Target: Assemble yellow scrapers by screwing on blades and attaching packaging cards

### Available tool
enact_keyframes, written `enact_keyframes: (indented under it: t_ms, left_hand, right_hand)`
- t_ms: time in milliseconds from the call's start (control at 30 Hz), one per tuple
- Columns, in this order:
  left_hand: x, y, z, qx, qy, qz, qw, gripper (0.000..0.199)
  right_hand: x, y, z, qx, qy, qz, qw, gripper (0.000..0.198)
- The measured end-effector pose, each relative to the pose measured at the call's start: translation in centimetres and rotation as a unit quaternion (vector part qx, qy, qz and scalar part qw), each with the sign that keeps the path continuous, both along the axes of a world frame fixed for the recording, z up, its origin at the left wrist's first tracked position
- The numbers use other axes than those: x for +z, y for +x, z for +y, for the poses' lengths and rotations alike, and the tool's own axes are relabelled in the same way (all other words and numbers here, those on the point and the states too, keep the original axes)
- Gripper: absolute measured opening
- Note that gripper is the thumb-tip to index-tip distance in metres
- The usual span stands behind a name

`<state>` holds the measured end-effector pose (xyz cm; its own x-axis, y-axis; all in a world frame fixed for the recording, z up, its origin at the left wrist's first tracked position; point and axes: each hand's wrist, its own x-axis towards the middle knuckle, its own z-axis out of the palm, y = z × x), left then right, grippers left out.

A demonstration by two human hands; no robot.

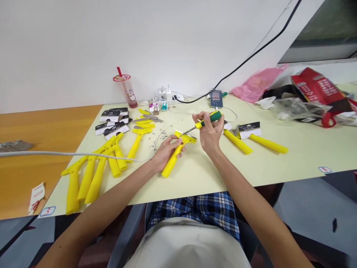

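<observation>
My left hand (166,150) is closed around a yellow scraper (172,162), its handle slanting down toward the table's front edge. A metal blade shows along the scraper's head. In my right hand (211,136) is a screwdriver (214,117) with a green and yellow handle, gripped from above and behind. Its shaft slopes down to the left, and the tip meets the scraper's head; whether it sits in a screw is too small to tell. Small screws (152,140) lie scattered left of my left hand, near another yellow scraper handle (135,146).
Several yellow handles (95,175) are piled at left, below black-and-white cards (115,129). Metal blades (152,118) lie behind. Carded scrapers (267,143) rest at right. A drink cup (129,91), a power strip (177,96) and a phone-like device (216,99) stand near the wall. A grey cable (83,153) crosses the left.
</observation>
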<state>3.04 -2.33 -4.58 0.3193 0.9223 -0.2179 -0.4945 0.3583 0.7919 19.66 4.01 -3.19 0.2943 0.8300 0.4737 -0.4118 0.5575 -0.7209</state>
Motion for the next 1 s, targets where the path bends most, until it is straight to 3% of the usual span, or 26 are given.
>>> enact_keyframes:
  t_ms: [333,600,733,900,1000]
  left_hand:
    - [0.0,0.0,-0.1,-0.005,-0.005,-0.009,1.0,0.049]
    - [-0.2,0.1,0.2,0.007,0.003,0.0,1.0,0.049]
    - [-0.3,0.1,0.2,0.016,0.0,0.01,1.0,0.05]
    - [-0.2,0.0,0.3,0.021,-0.012,0.018,1.0,0.051]
    - [-0.2,-0.1,0.4,0.022,-0.014,0.012,1.0,0.053]
  right_hand:
    - [-0.3,-0.3,-0.2,0.002,0.017,-0.04,0.999,0.044]
    - [0.6,-0.7,-1.6,-0.024,0.065,-0.094,0.993,0.048]
    - [0.2,-0.4,-1.8,-0.035,0.086,-0.145,0.985,0.056]
    - [-0.5,0.4,-1.6,-0.009,0.122,-0.202,0.972,0.048]
    - [-0.6,0.5,-1.5,-0.005,0.11,-0.21,0.972,0.053]
